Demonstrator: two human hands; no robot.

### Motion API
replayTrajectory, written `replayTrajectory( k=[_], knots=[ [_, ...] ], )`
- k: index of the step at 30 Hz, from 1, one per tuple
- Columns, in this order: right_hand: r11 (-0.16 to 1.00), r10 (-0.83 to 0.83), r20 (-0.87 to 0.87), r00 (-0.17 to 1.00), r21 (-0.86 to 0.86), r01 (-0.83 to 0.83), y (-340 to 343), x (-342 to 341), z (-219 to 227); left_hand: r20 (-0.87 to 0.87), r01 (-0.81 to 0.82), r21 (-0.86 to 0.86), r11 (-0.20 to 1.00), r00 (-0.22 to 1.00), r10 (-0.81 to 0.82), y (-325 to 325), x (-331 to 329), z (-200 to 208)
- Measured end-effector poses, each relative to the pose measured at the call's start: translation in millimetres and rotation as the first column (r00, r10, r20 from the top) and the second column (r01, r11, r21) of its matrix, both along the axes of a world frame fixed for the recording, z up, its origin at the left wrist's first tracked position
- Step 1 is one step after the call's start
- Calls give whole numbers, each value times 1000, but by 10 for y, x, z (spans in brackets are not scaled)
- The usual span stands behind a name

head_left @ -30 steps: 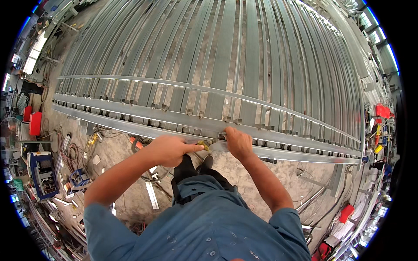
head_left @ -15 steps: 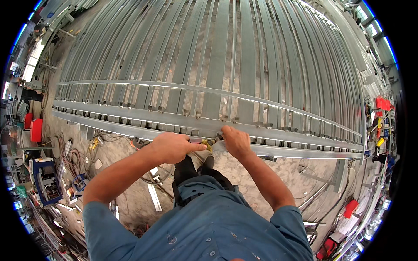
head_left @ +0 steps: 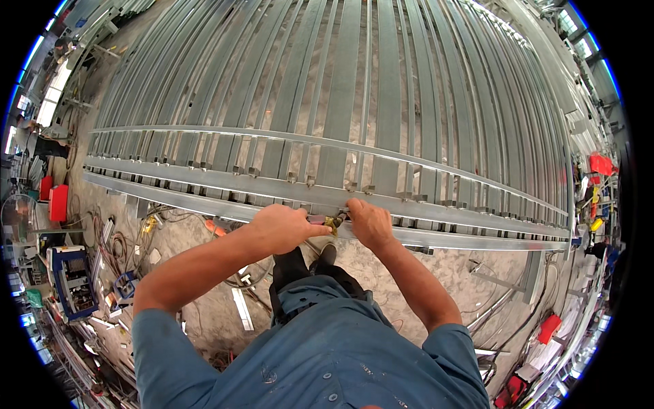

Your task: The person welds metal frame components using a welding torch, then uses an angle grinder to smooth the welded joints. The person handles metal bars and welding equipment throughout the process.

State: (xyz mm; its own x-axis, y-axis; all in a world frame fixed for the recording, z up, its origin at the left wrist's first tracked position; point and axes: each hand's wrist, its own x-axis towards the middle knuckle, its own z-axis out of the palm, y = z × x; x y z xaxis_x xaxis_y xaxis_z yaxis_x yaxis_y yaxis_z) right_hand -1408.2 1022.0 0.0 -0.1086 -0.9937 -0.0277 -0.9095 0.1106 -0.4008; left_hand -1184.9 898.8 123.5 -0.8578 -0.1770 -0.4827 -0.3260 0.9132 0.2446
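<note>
My left hand is closed round a small hand tool with a reddish body and a yellowish part; its exact kind is not clear. The tool's front end points right, toward my right hand. Those fingers are curled down at the front metal rail, and whatever lies under them is hidden. Behind it runs a second long metal rail, with several small dark brackets along it. Long grey metal bars extend away from the rails in a wide frame.
A thin metal strip lies across the bars. On the floor to the left are coiled hoses, a blue-framed machine and a red box. A metal leg supports the frame at right. Red items lie farther right.
My left hand has shifted slightly right and up, bringing the tool closer to my right fingers. The right hand stays at nearly the same place on the rail.
</note>
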Motion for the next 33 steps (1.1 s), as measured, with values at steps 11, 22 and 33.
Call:
replayTrajectory(
  k=[11, 22, 33],
  knots=[
    [989, 10, 68, 998, -145, 0, 43, -29, 56, 123, -2, -15, 1000, 992, 4, -12, -75, 13],
    [1000, 8, 7, 1000, -24, -8, 0, -20, 80, 55, 12, -53, 999, 998, -9, 13, -69, -20],
    [1000, 24, 14, 1000, -17, -23, -10, -37, -10, 71, -11, -14, 1000, 997, 12, -6, -52, -40]
  ],
)
